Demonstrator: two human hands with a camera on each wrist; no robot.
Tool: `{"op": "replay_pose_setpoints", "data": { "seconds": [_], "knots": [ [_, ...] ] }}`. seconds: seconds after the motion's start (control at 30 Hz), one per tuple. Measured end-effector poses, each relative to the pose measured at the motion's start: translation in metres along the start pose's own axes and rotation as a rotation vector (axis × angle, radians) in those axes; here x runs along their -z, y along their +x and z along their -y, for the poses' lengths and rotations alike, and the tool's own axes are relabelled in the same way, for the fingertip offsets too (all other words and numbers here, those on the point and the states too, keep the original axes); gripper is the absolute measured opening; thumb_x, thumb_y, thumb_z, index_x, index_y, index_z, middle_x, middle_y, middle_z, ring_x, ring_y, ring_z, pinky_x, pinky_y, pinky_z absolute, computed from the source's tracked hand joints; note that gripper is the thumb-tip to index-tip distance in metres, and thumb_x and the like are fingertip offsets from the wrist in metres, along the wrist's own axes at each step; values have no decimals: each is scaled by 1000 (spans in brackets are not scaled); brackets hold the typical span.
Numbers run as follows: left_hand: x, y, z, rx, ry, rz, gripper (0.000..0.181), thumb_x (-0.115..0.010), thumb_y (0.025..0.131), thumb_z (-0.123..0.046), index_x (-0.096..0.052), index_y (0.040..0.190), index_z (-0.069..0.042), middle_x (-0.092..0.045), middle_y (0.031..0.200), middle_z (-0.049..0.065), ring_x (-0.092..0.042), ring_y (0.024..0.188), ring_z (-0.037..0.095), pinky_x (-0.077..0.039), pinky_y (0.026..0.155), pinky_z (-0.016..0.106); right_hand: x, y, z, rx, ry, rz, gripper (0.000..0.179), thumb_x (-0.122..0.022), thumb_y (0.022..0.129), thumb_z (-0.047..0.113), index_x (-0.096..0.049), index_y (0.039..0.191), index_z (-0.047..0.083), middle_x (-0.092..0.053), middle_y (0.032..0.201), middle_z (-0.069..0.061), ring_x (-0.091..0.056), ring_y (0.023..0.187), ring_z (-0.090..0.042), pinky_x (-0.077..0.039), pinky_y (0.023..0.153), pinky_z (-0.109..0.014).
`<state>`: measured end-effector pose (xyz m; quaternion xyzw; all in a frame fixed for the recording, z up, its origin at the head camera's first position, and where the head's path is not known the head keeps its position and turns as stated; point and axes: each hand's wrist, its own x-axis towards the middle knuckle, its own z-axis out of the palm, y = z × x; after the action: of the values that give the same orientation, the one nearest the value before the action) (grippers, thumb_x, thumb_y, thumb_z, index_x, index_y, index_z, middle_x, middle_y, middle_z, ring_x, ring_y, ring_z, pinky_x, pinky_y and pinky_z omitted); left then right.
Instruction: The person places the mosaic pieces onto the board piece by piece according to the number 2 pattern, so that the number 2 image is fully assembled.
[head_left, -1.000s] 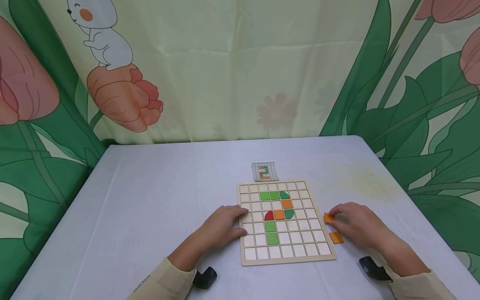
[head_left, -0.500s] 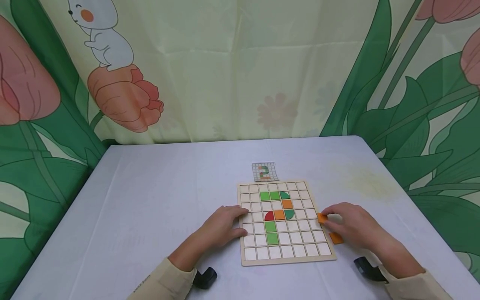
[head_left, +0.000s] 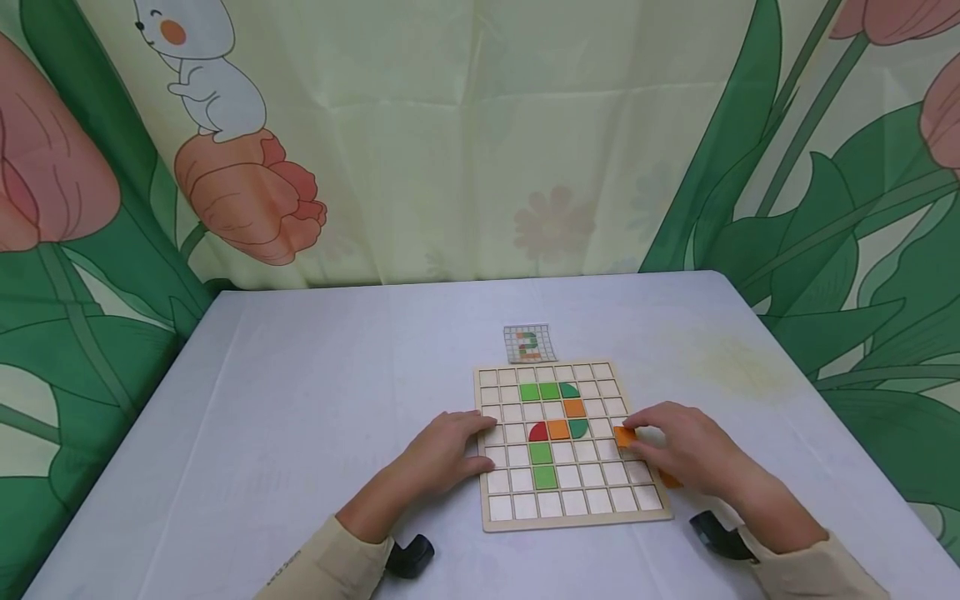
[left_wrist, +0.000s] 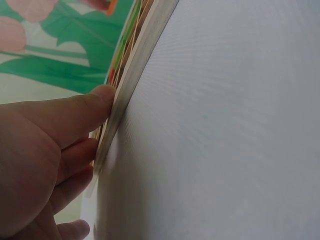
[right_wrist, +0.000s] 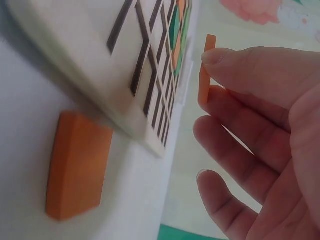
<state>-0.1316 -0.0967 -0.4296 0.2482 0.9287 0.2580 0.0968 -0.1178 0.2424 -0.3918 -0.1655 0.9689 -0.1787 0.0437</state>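
My right hand (head_left: 690, 446) pinches an orange square tile (head_left: 622, 437) between thumb and forefinger, above the right side of a wooden grid board (head_left: 577, 526). The right wrist view shows that tile (right_wrist: 205, 80) held edge-on, the other fingers loosely bent. Straight fingers of my left hand (head_left: 442, 450) touch the board's left edge, thumb and forefinger apart. In the board's cells lie green squares (head_left: 541, 453), orange squares (head_left: 573, 408), dark green rounded pieces (head_left: 578, 428) and a red rounded piece (head_left: 538, 432). A second orange tile (right_wrist: 77, 167) lies on the table beside the board, partly hidden by my right hand in the head view.
A small card (head_left: 530, 343) printed with a coloured grid pattern lies just behind the board. White cloth (head_left: 337, 375) covers the table. A curtain with flowers and a white animal (head_left: 225, 92) hangs behind. A black device (head_left: 409, 557) sits at each wrist.
My right hand has moved left with the pinched orange tile, from beside the board to over its right columns. My left hand and the board have stayed in place.
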Motion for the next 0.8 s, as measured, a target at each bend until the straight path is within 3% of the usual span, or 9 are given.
{"op": "replay_pose_setpoints", "data": {
  "seconds": [0.47,0.8],
  "knots": [
    [-1,1,0,3,3,-2,57,-81,87,-25,-60,137,-7,-61,136,6,-53,130,24,-40,110,43,-6,4,27,41,-44,-13,23,-80,86,24,-77,106,15,-71,104,-1,-64,101,-27,-55,87,-49],
    [-1,1,0,1,7,-2,57,-81,87,-25,-60,137,-7,-61,136,6,-53,130,24,-39,111,43,-11,5,38,122,-77,-34,18,-80,86,24,-79,103,16,-72,100,2,-66,98,-24,-57,84,-45]
  ]
}}
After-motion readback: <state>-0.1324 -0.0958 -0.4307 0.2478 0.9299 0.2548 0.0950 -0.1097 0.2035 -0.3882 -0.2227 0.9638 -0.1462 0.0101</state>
